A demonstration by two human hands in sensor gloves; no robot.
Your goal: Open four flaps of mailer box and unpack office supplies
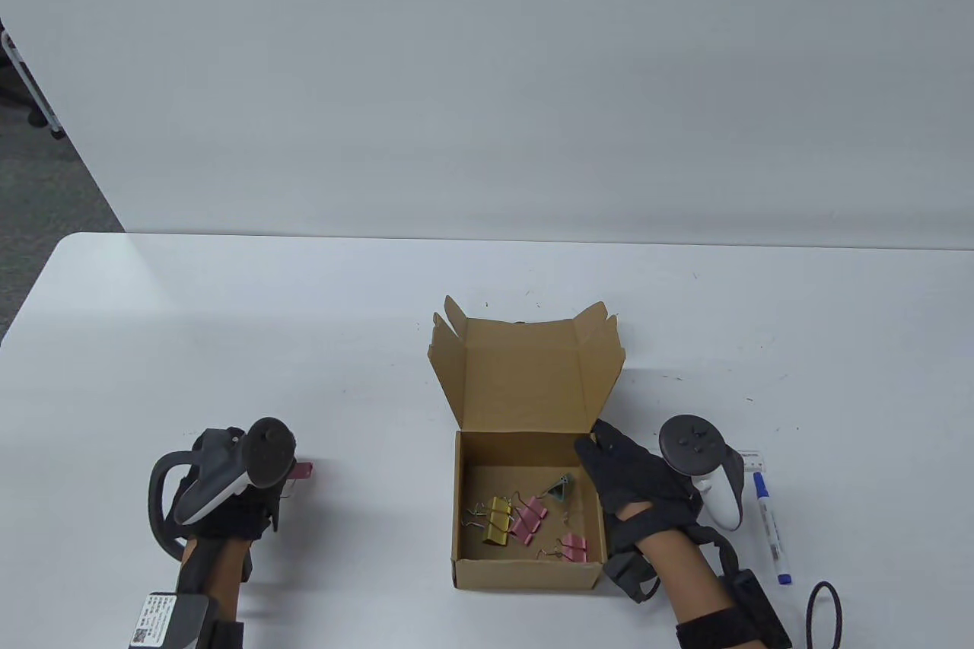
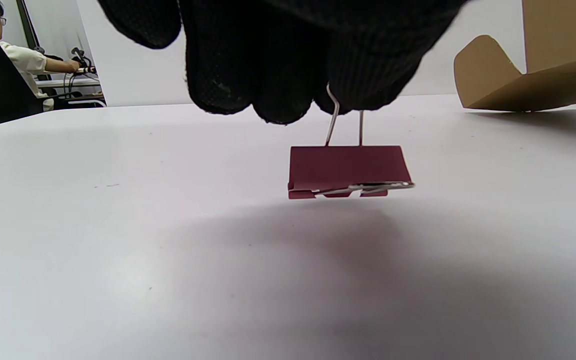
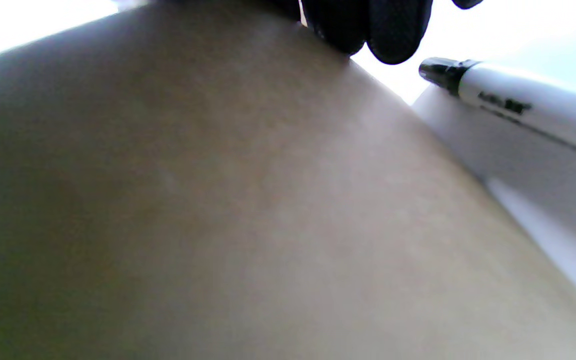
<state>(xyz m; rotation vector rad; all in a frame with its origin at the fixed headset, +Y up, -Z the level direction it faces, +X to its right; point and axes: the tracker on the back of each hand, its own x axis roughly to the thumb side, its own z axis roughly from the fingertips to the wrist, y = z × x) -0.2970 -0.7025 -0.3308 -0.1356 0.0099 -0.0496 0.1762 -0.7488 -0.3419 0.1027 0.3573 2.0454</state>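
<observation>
Left grip [image 2: 278,55] pinches red clip [image 2: 349,170] wire; right grip [image 1: 628,478] flat on box [image 1: 464,512] wall.

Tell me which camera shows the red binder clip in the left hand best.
The left wrist view: the red binder clip hangs by its wire handle from the left hand, unobstructed. The table view shows only a sliver beside the tracker; the right wrist view shows none.

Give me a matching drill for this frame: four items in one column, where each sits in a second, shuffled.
Things:
1. dark red binder clip
2. gold binder clip
3. blue-capped marker
4. right hand

Places:
A. inside the mailer box
B. on the box's right wall
C. pinched by the left hand, left of the box
D. on the table right of the box

Pairs: 1-C, 2-A, 3-D, 4-B
</observation>
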